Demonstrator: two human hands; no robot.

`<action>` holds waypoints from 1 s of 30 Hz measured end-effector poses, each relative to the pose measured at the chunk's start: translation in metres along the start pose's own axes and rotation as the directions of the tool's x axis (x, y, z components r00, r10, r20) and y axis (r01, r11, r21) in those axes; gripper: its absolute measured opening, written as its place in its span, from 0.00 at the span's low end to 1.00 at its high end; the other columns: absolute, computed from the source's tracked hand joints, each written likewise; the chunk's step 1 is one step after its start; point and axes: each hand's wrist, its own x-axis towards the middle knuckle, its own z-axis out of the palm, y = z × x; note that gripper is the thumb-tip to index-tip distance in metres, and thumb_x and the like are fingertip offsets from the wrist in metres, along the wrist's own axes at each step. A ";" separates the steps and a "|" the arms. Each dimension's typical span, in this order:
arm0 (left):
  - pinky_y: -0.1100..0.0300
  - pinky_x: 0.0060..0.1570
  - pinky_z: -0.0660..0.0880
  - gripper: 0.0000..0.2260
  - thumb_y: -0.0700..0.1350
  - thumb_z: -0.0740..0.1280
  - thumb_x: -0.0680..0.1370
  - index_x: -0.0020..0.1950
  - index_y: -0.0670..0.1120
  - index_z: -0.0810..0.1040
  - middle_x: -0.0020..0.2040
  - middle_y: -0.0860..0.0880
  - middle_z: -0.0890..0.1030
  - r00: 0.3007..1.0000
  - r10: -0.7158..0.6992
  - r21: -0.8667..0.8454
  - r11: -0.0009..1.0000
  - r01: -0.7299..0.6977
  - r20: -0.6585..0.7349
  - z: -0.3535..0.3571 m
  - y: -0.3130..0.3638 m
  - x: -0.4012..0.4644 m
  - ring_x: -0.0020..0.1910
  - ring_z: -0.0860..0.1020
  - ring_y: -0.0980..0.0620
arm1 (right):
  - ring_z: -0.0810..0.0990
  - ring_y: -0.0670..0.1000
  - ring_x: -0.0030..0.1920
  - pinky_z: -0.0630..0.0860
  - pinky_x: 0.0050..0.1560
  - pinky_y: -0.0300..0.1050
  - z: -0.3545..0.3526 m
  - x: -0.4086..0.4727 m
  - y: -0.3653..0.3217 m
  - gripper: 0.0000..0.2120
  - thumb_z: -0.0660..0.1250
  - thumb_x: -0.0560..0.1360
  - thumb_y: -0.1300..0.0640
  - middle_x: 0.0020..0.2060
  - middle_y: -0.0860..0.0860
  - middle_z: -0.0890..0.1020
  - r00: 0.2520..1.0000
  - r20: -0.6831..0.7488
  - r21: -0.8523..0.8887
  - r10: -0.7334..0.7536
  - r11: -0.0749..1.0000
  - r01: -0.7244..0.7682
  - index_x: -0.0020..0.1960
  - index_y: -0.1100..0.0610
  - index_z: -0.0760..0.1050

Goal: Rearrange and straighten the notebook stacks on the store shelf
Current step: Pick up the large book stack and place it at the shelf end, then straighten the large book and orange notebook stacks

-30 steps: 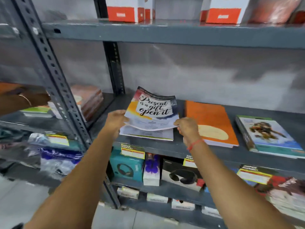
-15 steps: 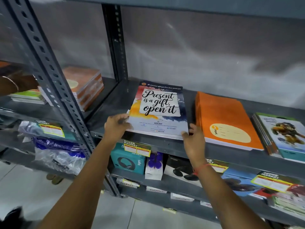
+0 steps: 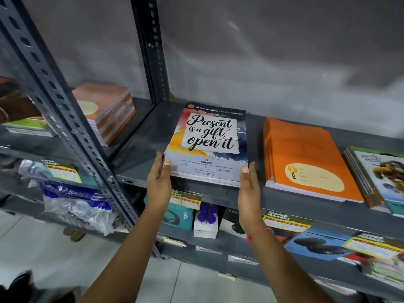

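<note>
A stack of notebooks with a "Present is a gift, open it" cover (image 3: 209, 141) lies flat on the grey metal shelf (image 3: 148, 136), its near edge over the shelf lip. My left hand (image 3: 159, 180) presses the stack's near left corner, thumb on the cover. My right hand (image 3: 248, 186) clasps the near right corner, thumb on top. To the right lie an orange notebook stack (image 3: 306, 158) and a stack with an illustrated cover (image 3: 380, 178) at the frame edge.
A perforated grey upright (image 3: 56, 101) stands left of the stack. Behind it lies another orange-brown notebook stack (image 3: 107, 110) and green-covered books (image 3: 28, 125), with another person's arm (image 3: 13, 106) over them. The lower shelf holds boxed headphones (image 3: 179, 215) and price tags (image 3: 286, 221).
The top notebook, lifted and curled a second ago, now lies flat on the stack. Both hands have shifted to the stack's near corners, and the view has tilted down and closer.
</note>
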 end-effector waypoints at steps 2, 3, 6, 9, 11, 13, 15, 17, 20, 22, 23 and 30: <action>0.58 0.71 0.59 0.23 0.46 0.57 0.80 0.75 0.47 0.58 0.75 0.49 0.63 1.000 0.000 -0.031 1.000 0.000 -0.001 -0.007 0.000 -0.001 0.73 0.63 0.51 | 0.55 0.49 0.75 0.53 0.74 0.47 -0.003 0.000 0.000 0.27 0.52 0.78 0.45 0.76 0.46 0.57 0.999 -0.035 0.003 0.001 1.000 -0.001 0.75 0.48 0.50; 0.56 0.72 0.60 0.23 0.46 0.57 0.80 0.75 0.48 0.58 0.75 0.49 0.63 1.000 0.000 -0.039 0.999 0.000 0.001 -0.009 0.000 -0.001 0.73 0.63 0.51 | 0.55 0.49 0.75 0.53 0.73 0.46 -0.003 0.000 0.000 0.27 0.51 0.78 0.44 0.76 0.46 0.57 0.999 -0.048 0.001 -0.007 1.000 0.007 0.75 0.48 0.50; 0.60 0.68 0.61 0.22 0.44 0.56 0.80 0.75 0.49 0.58 0.73 0.48 0.66 0.999 -0.004 -0.056 0.998 0.007 0.052 -0.008 -0.002 -0.005 0.67 0.67 0.55 | 0.54 0.48 0.75 0.53 0.72 0.44 0.002 -0.003 0.002 0.28 0.51 0.78 0.45 0.76 0.46 0.56 1.000 -0.002 -0.007 -0.030 1.000 0.030 0.76 0.47 0.49; 0.64 0.63 0.64 0.24 0.40 0.59 0.79 0.74 0.48 0.58 0.71 0.48 0.69 0.992 0.005 -0.052 0.999 0.001 0.123 -0.008 -0.004 -0.007 0.63 0.68 0.56 | 0.55 0.46 0.74 0.54 0.73 0.45 0.001 -0.004 0.001 0.29 0.54 0.78 0.47 0.75 0.45 0.57 0.997 0.059 -0.024 -0.047 0.999 0.048 0.76 0.47 0.48; 0.65 0.62 0.70 0.28 0.36 0.61 0.77 0.75 0.47 0.57 0.70 0.48 0.70 0.979 0.002 -0.022 1.000 0.002 0.202 -0.017 -0.007 -0.003 0.64 0.70 0.55 | 0.62 0.44 0.69 0.59 0.69 0.41 -0.007 -0.002 0.002 0.31 0.61 0.77 0.54 0.70 0.42 0.65 0.992 0.110 0.003 -0.056 0.998 0.056 0.76 0.50 0.50; 0.56 0.68 0.68 0.30 0.34 0.63 0.76 0.75 0.48 0.57 0.71 0.49 0.69 0.964 -0.010 0.047 0.999 -0.002 0.264 -0.031 -0.008 0.005 0.67 0.70 0.53 | 0.70 0.44 0.63 0.68 0.64 0.34 -0.017 0.002 0.007 0.35 0.65 0.74 0.65 0.62 0.42 0.72 0.982 0.172 -0.033 -0.073 0.996 0.080 0.76 0.52 0.52; 0.50 0.70 0.65 0.30 0.34 0.64 0.75 0.74 0.48 0.58 0.72 0.48 0.69 0.952 -0.023 0.109 0.994 -0.011 0.305 -0.043 -0.007 0.016 0.67 0.71 0.52 | 0.74 0.43 0.60 0.70 0.59 0.27 -0.023 0.004 0.011 0.37 0.65 0.73 0.70 0.62 0.45 0.74 0.976 0.203 -0.134 -0.085 0.984 0.114 0.76 0.54 0.53; 0.55 0.67 0.69 0.29 0.32 0.64 0.75 0.74 0.46 0.60 0.69 0.50 0.73 0.943 -0.032 0.136 0.991 -0.014 0.330 -0.049 -0.004 0.024 0.61 0.74 0.58 | 0.74 0.40 0.60 0.69 0.60 0.25 -0.026 0.007 0.012 0.36 0.65 0.73 0.69 0.62 0.43 0.74 0.975 0.191 -0.155 -0.111 0.978 0.142 0.76 0.55 0.53; 0.73 0.48 0.76 0.27 0.29 0.62 0.74 0.72 0.42 0.63 0.53 0.64 0.81 0.928 -0.032 0.133 0.991 -0.019 0.371 -0.050 -0.001 0.031 0.47 0.79 0.70 | 0.73 0.44 0.63 0.66 0.69 0.41 -0.025 0.010 0.010 0.35 0.64 0.73 0.70 0.60 0.40 0.74 0.981 0.165 -0.097 -0.105 0.988 0.122 0.75 0.56 0.55; 0.76 0.44 0.75 0.26 0.29 0.62 0.74 0.71 0.40 0.64 0.53 0.61 0.81 0.937 -0.029 0.116 0.993 -0.013 0.349 -0.050 -0.004 0.033 0.45 0.79 0.72 | 0.72 0.46 0.65 0.66 0.70 0.43 -0.021 0.010 0.011 0.33 0.65 0.73 0.69 0.64 0.46 0.75 0.982 0.154 -0.101 -0.111 0.987 0.127 0.74 0.57 0.57; 0.76 0.44 0.75 0.25 0.29 0.62 0.75 0.71 0.39 0.64 0.58 0.56 0.79 0.944 -0.020 0.102 0.995 -0.014 0.328 -0.049 -0.005 0.033 0.44 0.79 0.73 | 0.72 0.46 0.65 0.66 0.69 0.43 -0.020 0.010 0.013 0.33 0.65 0.73 0.69 0.65 0.47 0.75 0.983 0.145 -0.108 -0.115 0.986 0.131 0.74 0.57 0.58; 0.78 0.44 0.74 0.24 0.29 0.63 0.74 0.70 0.37 0.66 0.66 0.48 0.71 0.963 0.010 0.079 0.996 -0.032 0.269 -0.046 -0.006 0.038 0.45 0.78 0.71 | 0.72 0.43 0.62 0.66 0.69 0.43 -0.017 0.012 0.012 0.32 0.67 0.73 0.67 0.58 0.35 0.72 0.988 0.089 -0.137 -0.125 0.981 0.136 0.73 0.58 0.60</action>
